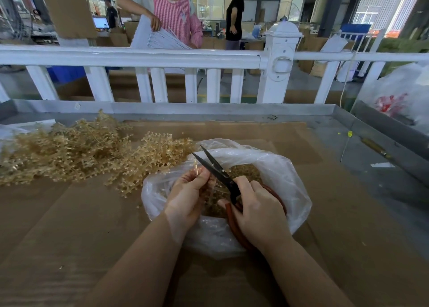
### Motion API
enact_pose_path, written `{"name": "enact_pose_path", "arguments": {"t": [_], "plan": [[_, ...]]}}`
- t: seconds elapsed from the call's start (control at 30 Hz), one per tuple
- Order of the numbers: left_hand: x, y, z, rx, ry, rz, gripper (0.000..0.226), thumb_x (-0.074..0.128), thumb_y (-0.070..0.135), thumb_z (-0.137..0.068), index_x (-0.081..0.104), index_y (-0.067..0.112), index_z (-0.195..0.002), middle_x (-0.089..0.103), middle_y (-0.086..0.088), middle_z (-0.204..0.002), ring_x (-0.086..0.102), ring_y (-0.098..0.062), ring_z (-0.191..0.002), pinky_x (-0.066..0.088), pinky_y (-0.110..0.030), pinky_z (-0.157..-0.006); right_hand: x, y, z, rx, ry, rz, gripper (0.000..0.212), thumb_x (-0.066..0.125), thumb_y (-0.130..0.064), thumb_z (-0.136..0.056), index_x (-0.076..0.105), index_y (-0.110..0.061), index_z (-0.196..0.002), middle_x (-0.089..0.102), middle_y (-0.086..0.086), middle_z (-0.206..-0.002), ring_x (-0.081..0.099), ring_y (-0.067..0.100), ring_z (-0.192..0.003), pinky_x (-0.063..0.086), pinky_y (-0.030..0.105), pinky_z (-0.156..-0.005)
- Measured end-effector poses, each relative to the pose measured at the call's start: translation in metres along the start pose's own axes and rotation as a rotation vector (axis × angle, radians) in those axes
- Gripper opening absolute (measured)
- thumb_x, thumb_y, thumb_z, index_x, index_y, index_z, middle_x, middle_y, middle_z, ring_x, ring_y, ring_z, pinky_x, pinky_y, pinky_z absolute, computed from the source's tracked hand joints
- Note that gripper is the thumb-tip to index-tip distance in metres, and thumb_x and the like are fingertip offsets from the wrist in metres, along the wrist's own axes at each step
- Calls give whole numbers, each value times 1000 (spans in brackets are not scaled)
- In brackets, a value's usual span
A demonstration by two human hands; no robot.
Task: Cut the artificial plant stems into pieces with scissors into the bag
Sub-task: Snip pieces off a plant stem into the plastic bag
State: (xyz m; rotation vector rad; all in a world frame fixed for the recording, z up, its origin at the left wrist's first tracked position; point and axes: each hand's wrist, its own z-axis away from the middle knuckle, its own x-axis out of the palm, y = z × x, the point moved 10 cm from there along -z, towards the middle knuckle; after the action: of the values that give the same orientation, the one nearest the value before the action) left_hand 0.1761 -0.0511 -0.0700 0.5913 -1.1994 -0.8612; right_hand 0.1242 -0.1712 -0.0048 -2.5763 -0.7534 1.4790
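Left hand (189, 196) pinches a stem (196, 169) beside the scissors (217, 172) (blades parted).

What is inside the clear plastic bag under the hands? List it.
Inside the plastic bag lies a heap of cut beige stem pieces. The left hand, right hand and scissors cover much of it, so its depth and bottom cannot be seen.

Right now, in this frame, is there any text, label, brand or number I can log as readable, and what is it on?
None can be read.
Red print on the white plastic bag at the right edge: blurred, no letters legible.
Lit computer screen in the background: too small and washed out to read.
Clear bag, scissors and cardboard sheet on the table: no visible writing.
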Motion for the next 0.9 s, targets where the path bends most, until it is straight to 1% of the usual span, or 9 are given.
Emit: {"name": "enact_pose_path", "arguments": {"t": [0.2,0.33,0.4,0.5,0.57,0.63,0.7,0.8,0.9], "plan": [[0,0,-2,-5,5,-21,15,55,5,-92,59,7,-78,59,-12,-78,55,-21,-73,48,-35,-80,3,0,-1,-3,-11,10,37,63,-39,-88,56,-15,-114,62,1,-85,59,13,-71,48,21,-61],[-2,0,-3,-2,19,-46,11,57,7,-91,59,7,-81,62,-12,-81,58,-22,-74,51,-36,-79,3,0,-1,1,-6,11,37,64,-39,-88,57,-13,-113,63,2,-82,60,14,-68,45,19,-58],[-4,-1,-2,-4,32,-45,5,58,9,-91,61,5,-90,64,-15,-88,61,-26,-81,51,-39,-84,2,2,0,8,6,2,37,65,-40,-87,57,-14,-112,63,2,-82,60,13,-67,45,18,-58],[-5,-2,-3,-45,-9,22,28,50,10,-94,59,-1,-117,58,-22,-110,55,-33,-102,43,-46,-100,-1,5,0,33,31,-31,40,62,-48,-86,58,-17,-111,62,-2,-84,60,13,-72,51,24,-62],[-2,-3,-3,-79,-68,93,41,44,8,-81,56,-1,-119,52,-21,-112,48,-33,-105,32,-48,-109,-4,8,1,53,64,-40,40,62,-49,-85,59,-18,-110,63,-3,-86,60,13,-75,50,24,-65],[-1,-4,-3,-90,-86,108,36,40,5,-78,59,1,-109,56,-21,-104,51,-33,-100,37,-48,-103,-5,11,1,63,82,-35,41,65,-47,-84,60,-16,-111,64,-1,-87,61,13,-78,50,24,-67],[-5,-4,-5,-59,-47,76,26,40,0,-90,62,2,-103,60,-21,-102,57,-33,-97,44,-45,-95,-5,12,2,66,87,-28,42,67,-45,-83,61,-15,-112,65,0,-89,62,14,-79,51,24,-68],[-10,-1,-9,10,13,57,18,50,-1,-93,66,6,-97,66,-18,-98,64,-28,-94,52,-41,-93,-5,12,2,69,90,-18,44,66,-46,-83,60,-15,-114,65,1,-93,61,17,-84,54,30,-71],[-12,2,-11,64,54,78,15,53,4,-94,66,11,-90,70,-10,-78,71,-17,-71,60,-29,-65,-4,12,2,71,86,-4,46,62,-47,-85,58,-15,-117,65,3,-98,60,20,-89,53,33,-77]]}}
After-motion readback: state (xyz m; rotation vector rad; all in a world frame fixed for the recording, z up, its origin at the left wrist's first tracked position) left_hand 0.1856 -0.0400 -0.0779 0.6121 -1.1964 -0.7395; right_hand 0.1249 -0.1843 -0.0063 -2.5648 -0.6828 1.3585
